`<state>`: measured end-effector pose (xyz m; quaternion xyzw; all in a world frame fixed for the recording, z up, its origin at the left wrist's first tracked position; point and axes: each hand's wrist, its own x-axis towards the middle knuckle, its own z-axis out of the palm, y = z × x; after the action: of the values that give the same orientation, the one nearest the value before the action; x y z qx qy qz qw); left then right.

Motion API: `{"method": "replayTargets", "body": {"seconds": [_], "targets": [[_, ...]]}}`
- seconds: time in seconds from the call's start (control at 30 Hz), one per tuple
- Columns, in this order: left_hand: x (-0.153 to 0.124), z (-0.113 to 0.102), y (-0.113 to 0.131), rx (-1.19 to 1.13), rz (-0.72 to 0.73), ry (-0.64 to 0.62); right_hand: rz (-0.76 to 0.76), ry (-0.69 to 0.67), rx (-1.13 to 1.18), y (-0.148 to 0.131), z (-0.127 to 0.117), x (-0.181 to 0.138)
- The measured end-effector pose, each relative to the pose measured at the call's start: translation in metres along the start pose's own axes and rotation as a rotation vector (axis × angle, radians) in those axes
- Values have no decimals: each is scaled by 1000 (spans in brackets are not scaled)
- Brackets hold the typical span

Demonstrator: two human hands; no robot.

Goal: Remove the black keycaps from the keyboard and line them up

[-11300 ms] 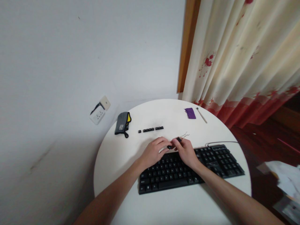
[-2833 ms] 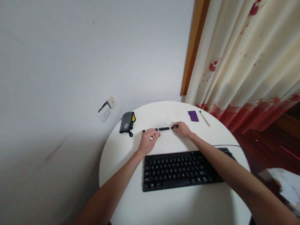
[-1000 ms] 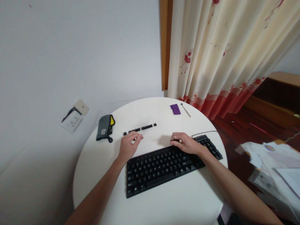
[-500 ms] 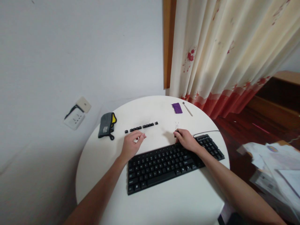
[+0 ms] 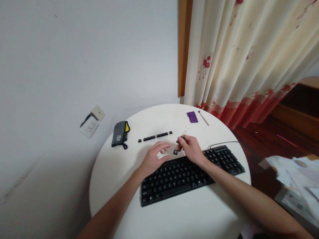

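We see bright metal wire on the wire tool (image 5: 184,131), its dark middle apparently plastic. The keyboard (image 5: 174,179) is black plastic, its keys largely matt, and the loose keycaps (image 5: 162,134) look moulded from the same stuff. We find a smooth white tabletop (image 5: 157,119), a pouch (image 5: 118,134) of grey matt cloth with dark fabric edging, a creased purple cloth (image 5: 192,117), and a brush (image 5: 204,119) whose smooth pale handle we cannot place as wood or plastic. Beyond, we note a printed fabric curtain (image 5: 234,63), a brown wood frame (image 5: 184,49), a matt white wall (image 5: 74,76), plastic socket plates (image 5: 89,127) and paper sheets (image 5: 291,176).
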<state>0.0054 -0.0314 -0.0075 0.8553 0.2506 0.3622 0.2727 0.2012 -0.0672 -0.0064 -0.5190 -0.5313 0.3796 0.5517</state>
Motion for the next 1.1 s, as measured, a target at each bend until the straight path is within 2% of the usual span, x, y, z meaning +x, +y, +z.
{"method": "replayTargets", "body": {"seconds": [0.17, 0.33, 0.5, 0.77, 0.83, 0.97, 1.1], "targets": [[-1, 1, 2, -22, 60, -95, 17, 39, 54, 4, 24, -5], [-2, 3, -3, 19, 105, -99, 85, 43, 93, 12, 22, -11], [-4, 6, -7, 52, 120, -101, 139, -30, 94, 16, 19, -14], [-3, 7, 0, -13, 154, -158, 173, -27, 96, 22, 19, -16], [-3, 6, 0, -36, 147, -138, 144, -9, 40, 21, 18, -16], [-2, 0, -5, -31, 98, -3, -33, 38, -101, 14, 13, -19], [-1, -3, -8, 12, 51, 88, -98, -38, -67, 8, 12, -22]]}}
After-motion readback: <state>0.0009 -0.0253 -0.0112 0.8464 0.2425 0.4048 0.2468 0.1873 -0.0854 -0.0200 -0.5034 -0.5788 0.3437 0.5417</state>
